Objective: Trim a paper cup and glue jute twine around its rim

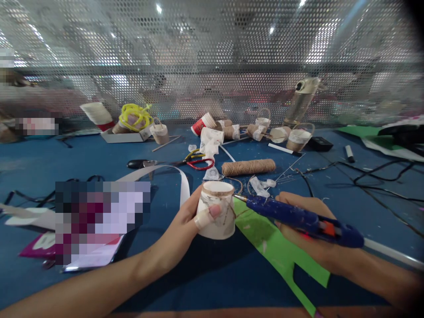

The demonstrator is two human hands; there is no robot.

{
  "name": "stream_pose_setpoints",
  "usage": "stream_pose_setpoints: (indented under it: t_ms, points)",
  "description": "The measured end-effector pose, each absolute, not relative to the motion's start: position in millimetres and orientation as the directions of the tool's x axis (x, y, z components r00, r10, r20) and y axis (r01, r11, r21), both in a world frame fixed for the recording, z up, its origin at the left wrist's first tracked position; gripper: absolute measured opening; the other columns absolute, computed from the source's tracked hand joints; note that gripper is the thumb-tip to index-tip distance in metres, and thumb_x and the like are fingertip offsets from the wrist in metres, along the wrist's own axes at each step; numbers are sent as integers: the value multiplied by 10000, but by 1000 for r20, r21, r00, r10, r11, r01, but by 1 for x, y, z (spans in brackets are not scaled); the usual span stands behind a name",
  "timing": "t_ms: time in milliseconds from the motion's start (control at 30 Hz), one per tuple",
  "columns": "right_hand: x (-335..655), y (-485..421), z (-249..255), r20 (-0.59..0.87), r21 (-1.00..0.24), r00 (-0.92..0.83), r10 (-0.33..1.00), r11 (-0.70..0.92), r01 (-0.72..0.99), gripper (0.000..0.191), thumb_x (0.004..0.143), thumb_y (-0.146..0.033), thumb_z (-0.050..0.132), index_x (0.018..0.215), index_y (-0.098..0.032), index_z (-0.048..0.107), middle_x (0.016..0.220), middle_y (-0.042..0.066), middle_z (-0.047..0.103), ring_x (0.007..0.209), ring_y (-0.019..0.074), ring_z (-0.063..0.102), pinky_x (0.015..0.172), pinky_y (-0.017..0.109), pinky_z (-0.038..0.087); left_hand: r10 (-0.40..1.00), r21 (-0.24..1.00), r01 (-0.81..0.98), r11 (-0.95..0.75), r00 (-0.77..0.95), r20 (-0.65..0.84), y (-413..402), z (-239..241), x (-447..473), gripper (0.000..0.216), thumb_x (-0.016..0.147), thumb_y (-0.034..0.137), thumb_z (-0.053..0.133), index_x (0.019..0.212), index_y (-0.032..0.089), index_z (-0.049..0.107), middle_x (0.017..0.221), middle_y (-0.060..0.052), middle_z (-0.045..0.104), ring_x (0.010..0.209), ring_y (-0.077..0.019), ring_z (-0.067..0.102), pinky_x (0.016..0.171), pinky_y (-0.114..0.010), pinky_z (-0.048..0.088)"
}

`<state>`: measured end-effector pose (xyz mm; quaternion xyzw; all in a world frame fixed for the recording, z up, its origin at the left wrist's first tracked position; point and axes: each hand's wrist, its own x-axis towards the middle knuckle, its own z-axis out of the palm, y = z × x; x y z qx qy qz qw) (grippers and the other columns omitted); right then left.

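Observation:
My left hand [185, 223] is wrapped round a small white paper cup [217, 212] with twine glued along its rim; the thumb, with a plaster on it, presses on the cup's front. My right hand [303, 225] grips a blue hot glue gun [298, 217]. The gun's metal nozzle touches the cup just below the rim on its right side. Both hands are held over a blue table [205, 274], above a green paper cutout [278, 251].
A spool of jute twine [248, 167], red-handled scissors [195, 162], white paper strips and scraps lie behind the cup. Several finished twine-wrapped cups [298, 138] stand by a perforated metal screen [212, 57]. Black cables [374, 176] run at right. A yellow cord coil [135, 115] sits at back left.

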<state>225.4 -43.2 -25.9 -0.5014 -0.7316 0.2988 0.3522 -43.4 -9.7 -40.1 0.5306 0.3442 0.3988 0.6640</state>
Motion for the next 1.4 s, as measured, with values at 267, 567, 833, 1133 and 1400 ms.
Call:
stream_pose_setpoints:
  t_ms: [267,567,833,1133,1400]
  points:
    - [221,-40,-20,181,-845,-244,953,278,456,234,813,-186,597,656,-234,431,554,-73,446,482,101,409,451,241,328,893,972,-189,136,448,-38,-10,-34,-39,472,928,453,672,1353,252,628,1288,-79,730,1237,-348,620,952,-374,501]
    - [227,-42,-33,136,-931,-143,980,176,321,207,905,-311,651,754,-246,525,535,-86,468,424,97,427,419,236,369,880,958,-207,196,469,-78,-11,-34,-38,323,939,419,679,1221,261,668,1226,-55,739,1242,-320,610,948,-365,496]
    - [199,-38,-33,285,-941,-123,951,302,153,259,751,-288,851,913,-276,648,886,-31,675,759,154,652,636,259,533,883,958,-198,207,460,-96,-14,-38,-24,419,897,456,730,1262,271,639,1246,-49,700,1183,-287,598,974,-369,464]
    - [192,-38,-47,365,-919,-138,921,380,105,282,777,-203,826,961,-317,645,939,-35,704,884,197,686,790,338,578,866,962,-163,217,486,-114,-15,-36,-17,447,872,461,743,1218,219,595,1211,-72,675,1159,-288,581,954,-374,467]
    - [191,-39,-39,344,-927,-145,928,360,104,206,837,-194,773,950,-283,625,888,-55,673,797,133,668,751,261,559,869,983,-105,148,488,-78,-16,-32,-19,407,872,431,759,1188,222,608,1119,-34,683,1100,-241,605,902,-296,491]
